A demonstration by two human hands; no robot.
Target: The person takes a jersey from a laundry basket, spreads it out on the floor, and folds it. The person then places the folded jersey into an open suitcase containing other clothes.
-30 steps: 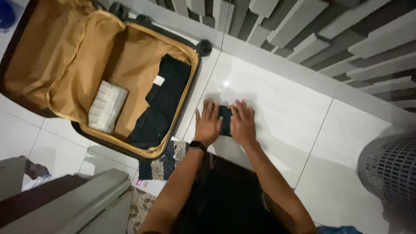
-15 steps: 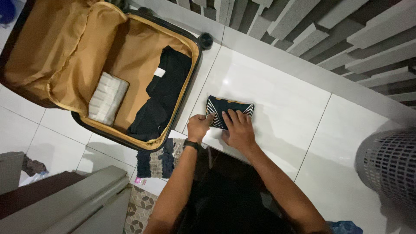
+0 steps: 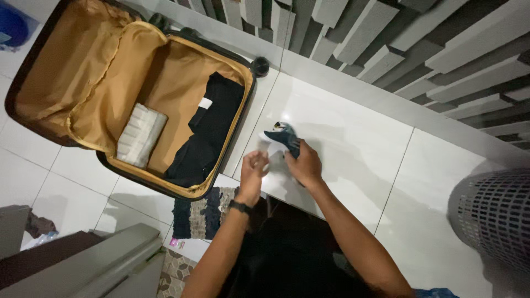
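The small folded garment [image 3: 282, 137], dark with pale stripes, is lifted off the white glossy floor tile [image 3: 353, 149] and sits at the fingertips of the right hand [image 3: 303, 164], which is closed around its near end; the cloth pokes up and away from the hand toward the slatted wall. The left hand [image 3: 253, 168] is just beside it, fingers curled, and seems to pinch a pale corner of the same piece, though the blur makes that hard to tell for sure. A dark wristwatch [image 3: 238, 206] circles the left wrist. To the left of both hands lies the open suitcase [image 3: 182, 66], hard dark shell with a soft tan fabric lining that sags in folds; inside rest a black folded garment [image 3: 207, 132] with a small white label and a pale ribbed bundle [image 3: 141, 135] near the divider flap. A woven patterned mat [image 3: 204, 212] in dark and beige lies under the forearms at the suitcase's near edge. At the far right stands a grey perforated plastic basket [image 3: 494, 221], round-walled. Half a second ago the garment lay flat on the tile as a neat rectangle with the right palm spread over it and the left hand gripping its corner; now it has come up off the floor, bunched into a narrower shape, and both hands have drawn closer together.
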